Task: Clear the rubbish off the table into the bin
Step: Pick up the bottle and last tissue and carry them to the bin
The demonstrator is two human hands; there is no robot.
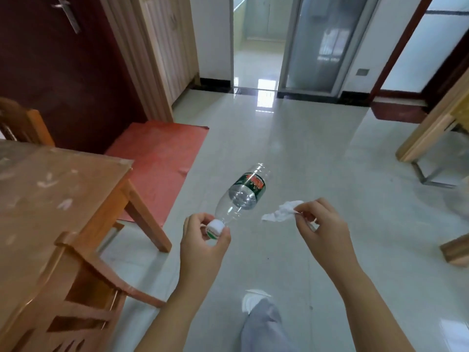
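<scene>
- The left hand [205, 241] has its fingers [196, 221] and thumb curled round the white cap [215, 227] of a clear plastic bottle [243, 194], pinching it.
- The bottle, with a green and red label, points away from the hand, its base farthest off and tilted up to the right, in the air above the tiled floor [304, 148].
- The right hand [319, 224] pinches a crumpled white tissue [281, 212] between thumb and fingertips, with the other fingers curled in.
- The tissue sticks out left of those fingers, just beside the bottle's shoulder and apart from it.
- Both bare forearms reach forward, hands at about the same height and near each other.
- The wooden table [50, 186] stands to the left, well apart from both hands, with a chair [83, 275] beside it.
</scene>
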